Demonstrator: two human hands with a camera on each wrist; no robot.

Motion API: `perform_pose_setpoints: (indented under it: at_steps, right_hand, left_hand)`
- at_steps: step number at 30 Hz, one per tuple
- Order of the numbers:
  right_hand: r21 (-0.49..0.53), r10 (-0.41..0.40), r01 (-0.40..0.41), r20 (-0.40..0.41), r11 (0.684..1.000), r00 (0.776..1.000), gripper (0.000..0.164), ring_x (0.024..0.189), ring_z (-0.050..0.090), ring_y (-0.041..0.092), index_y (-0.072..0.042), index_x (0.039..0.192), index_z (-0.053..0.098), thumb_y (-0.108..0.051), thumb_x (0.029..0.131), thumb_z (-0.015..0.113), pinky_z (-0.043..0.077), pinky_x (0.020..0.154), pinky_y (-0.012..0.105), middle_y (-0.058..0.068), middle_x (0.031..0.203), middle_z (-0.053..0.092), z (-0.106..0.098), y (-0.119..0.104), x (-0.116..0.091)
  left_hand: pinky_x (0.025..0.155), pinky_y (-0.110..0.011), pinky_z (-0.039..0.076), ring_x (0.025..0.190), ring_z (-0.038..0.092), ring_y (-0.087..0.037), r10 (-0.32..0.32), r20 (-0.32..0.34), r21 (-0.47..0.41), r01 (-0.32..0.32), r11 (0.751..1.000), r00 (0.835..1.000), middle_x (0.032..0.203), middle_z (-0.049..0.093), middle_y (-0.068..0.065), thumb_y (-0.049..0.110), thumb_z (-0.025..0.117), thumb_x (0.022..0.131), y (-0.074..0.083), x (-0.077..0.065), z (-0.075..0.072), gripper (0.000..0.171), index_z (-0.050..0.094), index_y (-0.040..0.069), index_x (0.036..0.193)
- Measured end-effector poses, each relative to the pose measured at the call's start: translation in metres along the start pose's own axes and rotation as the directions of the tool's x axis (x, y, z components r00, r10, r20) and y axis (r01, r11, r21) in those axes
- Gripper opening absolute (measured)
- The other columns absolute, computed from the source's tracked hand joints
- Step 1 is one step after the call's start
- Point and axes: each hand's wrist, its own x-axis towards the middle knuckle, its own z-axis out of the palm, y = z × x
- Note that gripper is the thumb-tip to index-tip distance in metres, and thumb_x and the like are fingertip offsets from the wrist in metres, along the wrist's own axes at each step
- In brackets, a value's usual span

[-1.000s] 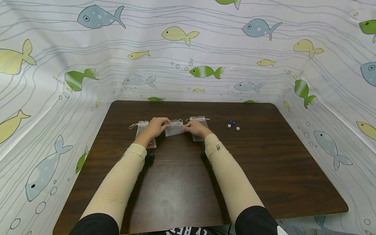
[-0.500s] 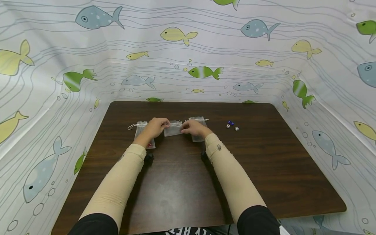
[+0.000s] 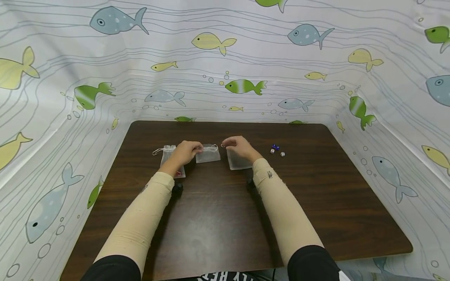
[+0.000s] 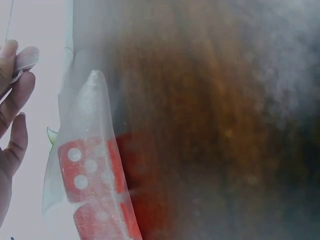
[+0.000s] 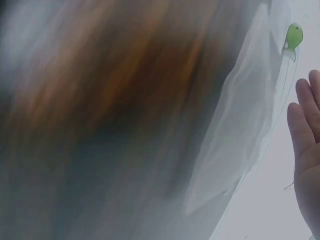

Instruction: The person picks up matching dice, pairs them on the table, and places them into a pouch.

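Note:
A small sheer drawstring pouch (image 3: 208,155) lies in the middle of the far part of the table, and my left hand (image 3: 186,152) pinches its upper left edge. The left wrist view shows thumb and forefinger together on a bit of sheer cloth (image 4: 27,57). Over the top of a second sheer pouch (image 3: 237,160) hovers my right hand (image 3: 240,146), fingers relaxed and slightly bent, covering its drawstring end. Under my left wrist lies a third pouch (image 3: 168,153) with red dice (image 4: 82,172) inside, partly hidden by the forearm.
Loose blue dice (image 3: 275,147) and white dice (image 3: 283,154) lie right of the pouches. The brown wooden table (image 3: 218,218) ends against a fish-patterned curtain (image 3: 211,78) at the back and sides.
My right hand has left the right side of the middle pouch and moved right and slightly away, over the right pouch. My left hand stays put.

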Motion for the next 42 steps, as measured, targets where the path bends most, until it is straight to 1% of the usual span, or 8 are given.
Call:
perform_pose_setpoints:
  at_steps: [7, 14, 21, 24, 28, 32, 39, 42]
  right_hand:
    - [0.028, 0.031, -0.027, -0.127, 0.999, 0.991, 0.024, 0.119, 0.063, 0.033, 0.005, 0.121, 0.069, 0.002, 0.099, 0.063, 0.051, 0.102, 0.041, 0.02, 0.124, 0.068, -0.021, 0.02, -0.009]
    - [0.041, 0.107, -0.101, -0.215, 0.994, 0.971, 0.026, 0.124, 0.06, 0.034, 0.003, 0.126, 0.067, -0.001, 0.102, 0.059, 0.048, 0.105, 0.046, 0.019, 0.129, 0.066, -0.049, 0.042, -0.027]
    - [-0.007, 0.182, -0.195, -0.328, 0.981, 0.927, 0.027, 0.127, 0.056, 0.038, 0.004, 0.128, 0.065, 0.001, 0.102, 0.057, 0.046, 0.107, 0.05, 0.023, 0.132, 0.063, -0.071, 0.069, -0.05]
    - [-0.058, 0.212, -0.25, -0.365, 0.967, 0.907, 0.027, 0.121, 0.058, 0.04, 0.004, 0.128, 0.065, 0.002, 0.103, 0.056, 0.049, 0.101, 0.052, 0.025, 0.131, 0.062, -0.077, 0.082, -0.059]
    - [-0.138, 0.25, -0.32, -0.373, 0.937, 0.893, 0.029, 0.113, 0.061, 0.041, 0.003, 0.13, 0.064, 0.001, 0.103, 0.056, 0.052, 0.093, 0.052, 0.026, 0.13, 0.062, -0.081, 0.092, -0.067]
    - [-0.16, 0.265, -0.346, -0.383, 0.924, 0.885, 0.03, 0.107, 0.062, 0.041, 0.002, 0.13, 0.065, 0.003, 0.102, 0.055, 0.052, 0.089, 0.052, 0.027, 0.125, 0.063, -0.08, 0.093, -0.069]
    - [-0.195, 0.296, -0.376, -0.342, 0.906, 0.892, 0.031, 0.13, 0.052, 0.042, 0.001, 0.131, 0.065, 0.004, 0.101, 0.057, 0.046, 0.106, 0.054, 0.024, 0.138, 0.058, -0.078, 0.092, -0.07]
    - [-0.204, 0.288, -0.371, -0.344, 0.906, 0.894, 0.029, 0.132, 0.05, 0.042, 0.002, 0.129, 0.066, 0.004, 0.101, 0.057, 0.044, 0.108, 0.054, 0.024, 0.138, 0.059, -0.077, 0.093, -0.07]
  left_hand:
    - [0.08, -0.045, 0.055, 0.087, 0.068, -0.027, -0.02, 0.005, -0.006, 0.02, 1.0, 1.0, 0.1, 0.074, -0.011, 0.014, 0.068, 0.098, 0.0, -0.002, -0.001, 0.014, 0.074, 0.007, 0.109]
    - [0.08, -0.044, 0.056, 0.089, 0.069, -0.027, -0.03, 0.02, -0.006, 0.03, 1.0, 0.999, 0.102, 0.074, -0.011, 0.014, 0.067, 0.099, -0.002, -0.003, 0.0, 0.015, 0.074, 0.007, 0.11]
    - [0.081, -0.045, 0.056, 0.088, 0.068, -0.027, -0.011, 0.008, -0.01, 0.011, 1.0, 1.0, 0.1, 0.075, -0.011, 0.013, 0.068, 0.098, -0.002, -0.005, 0.0, 0.014, 0.074, 0.007, 0.109]
    - [0.081, -0.044, 0.056, 0.088, 0.069, -0.026, -0.013, 0.01, -0.011, 0.013, 1.0, 1.0, 0.101, 0.075, -0.011, 0.012, 0.068, 0.098, -0.001, -0.006, -0.001, 0.014, 0.074, 0.006, 0.109]
    - [0.082, -0.044, 0.056, 0.089, 0.069, -0.027, -0.011, 0.01, -0.009, 0.011, 1.0, 1.0, 0.101, 0.075, -0.011, 0.012, 0.068, 0.098, -0.001, -0.006, -0.002, 0.014, 0.075, 0.007, 0.109]
    - [0.082, -0.044, 0.056, 0.091, 0.069, -0.026, -0.015, 0.016, -0.011, 0.015, 1.0, 1.0, 0.102, 0.075, -0.01, 0.013, 0.068, 0.098, -0.002, -0.006, -0.002, 0.014, 0.075, 0.008, 0.11]
    - [0.082, -0.043, 0.057, 0.091, 0.069, -0.025, -0.015, 0.023, -0.023, 0.016, 1.0, 1.0, 0.103, 0.075, -0.009, 0.014, 0.069, 0.098, -0.005, -0.007, -0.001, 0.015, 0.075, 0.008, 0.109]
    - [0.083, -0.043, 0.057, 0.091, 0.07, -0.026, -0.004, 0.017, -0.021, 0.005, 1.0, 1.0, 0.102, 0.075, -0.01, 0.014, 0.069, 0.098, -0.006, -0.008, -0.001, 0.014, 0.075, 0.008, 0.109]
